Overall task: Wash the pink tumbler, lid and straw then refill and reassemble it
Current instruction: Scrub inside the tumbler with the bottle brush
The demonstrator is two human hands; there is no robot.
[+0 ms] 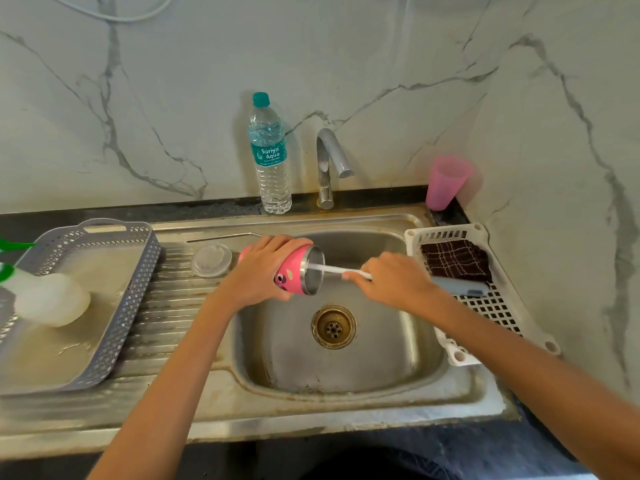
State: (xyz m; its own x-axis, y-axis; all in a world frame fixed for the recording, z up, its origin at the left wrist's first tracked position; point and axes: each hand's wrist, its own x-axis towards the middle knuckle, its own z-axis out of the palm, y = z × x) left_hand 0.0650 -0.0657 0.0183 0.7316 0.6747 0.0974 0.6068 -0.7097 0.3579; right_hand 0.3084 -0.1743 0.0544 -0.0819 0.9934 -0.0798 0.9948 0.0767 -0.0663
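Note:
My left hand (265, 268) grips the pink tumbler (298, 271), which lies on its side over the steel sink (346, 368) with its open mouth turned right. My right hand (391, 280) holds the thin white handle of a brush (337, 270); its far end reaches inside the tumbler's mouth and is hidden there. The clear round lid (212, 260) lies flat on the ribbed drainboard just left of the tumbler. The bent metal straw (221, 236) rests along the back edge of the drainboard behind the lid.
A water bottle (270, 157) and the tap (329, 164) stand behind the sink. A pink plastic cup (446, 181) sits in the back right corner. A white basket (485, 306) with a dark cloth is right of the basin, a grey tray (104, 306) on the left.

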